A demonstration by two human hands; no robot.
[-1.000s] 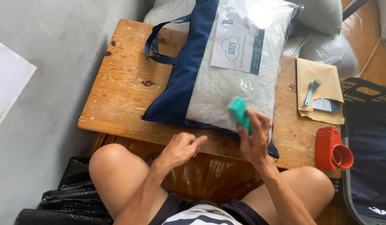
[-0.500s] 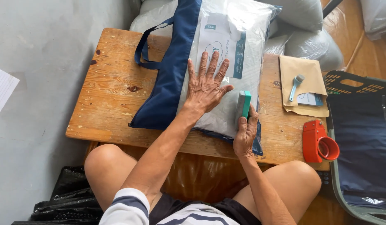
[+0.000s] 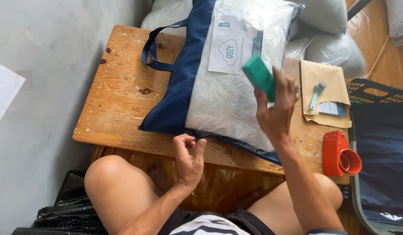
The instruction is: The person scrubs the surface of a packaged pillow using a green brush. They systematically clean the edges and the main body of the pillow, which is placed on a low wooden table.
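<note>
Wooden table [image 3: 123,93] bears bagged pillow [image 3: 236,95]; right hand [image 3: 277,109] grips green block [image 3: 259,77].

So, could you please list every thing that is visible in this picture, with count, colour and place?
wooden table: one, light brown, centre
packaged pillow: one, white in clear plastic with a paper label, on the table
carry bag: one, navy blue, under the pillow
green block: one, teal, in the right hand
envelope: one, tan, table's right side
small tool: one, light blue, on the envelope
tape dispenser: one, red, table's right edge
crate: one, dark, far right
black bags: floor, lower left
left hand: empty, fingers curled, at the table's near edge
right hand: raised, gripping the block
</note>
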